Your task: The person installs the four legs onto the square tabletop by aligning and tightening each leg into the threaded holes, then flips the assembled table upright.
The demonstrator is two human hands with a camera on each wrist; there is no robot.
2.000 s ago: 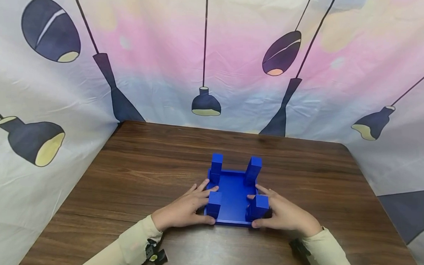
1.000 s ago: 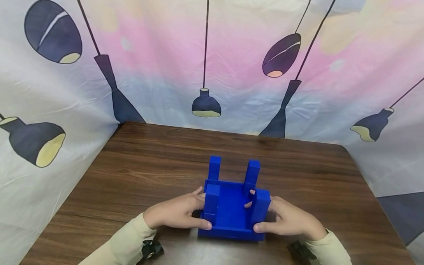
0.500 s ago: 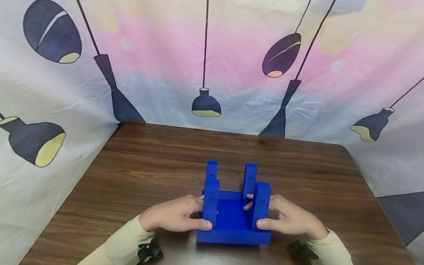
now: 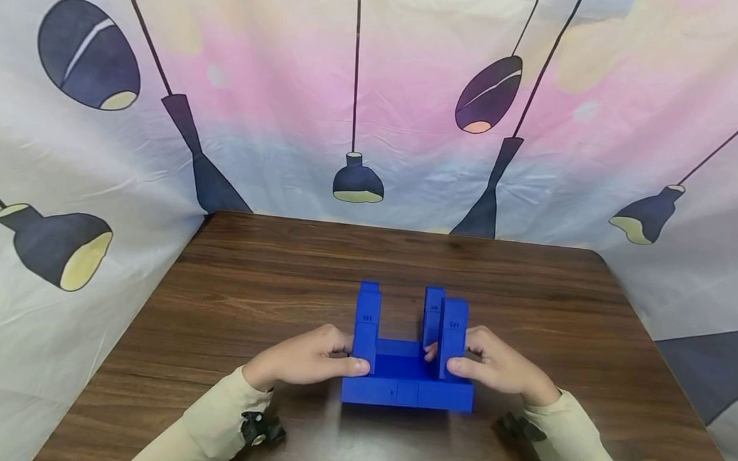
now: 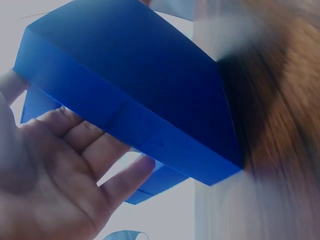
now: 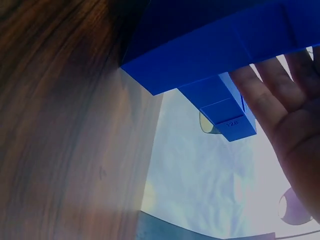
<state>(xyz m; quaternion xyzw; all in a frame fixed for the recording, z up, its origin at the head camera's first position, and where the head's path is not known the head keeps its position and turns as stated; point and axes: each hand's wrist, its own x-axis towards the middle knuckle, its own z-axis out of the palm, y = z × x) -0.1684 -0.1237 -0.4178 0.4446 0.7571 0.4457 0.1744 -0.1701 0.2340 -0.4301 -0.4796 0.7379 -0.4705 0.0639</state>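
Observation:
A blue tray-like frame with a stacked-block post standing at each corner is tipped, its near edge raised above the table and its far end low. Small dark numbers mark the posts. My left hand grips the near left post, thumb across its front. My right hand holds the near right post the same way, a fingertip showing on its inner side. The far left post hides mostly behind the near left one. In the left wrist view the dark underside shows, with fingers along the side wall.
The brown wooden table spreads around the frame. A cloth backdrop printed with hanging lamps stands behind and at both sides. A dark wrist device sits by the left sleeve.
The frame was flat, seen from above; its near edge has since risen and the posts have tipped away, exposing the front wall. Both hands' grips moved up with the near posts.

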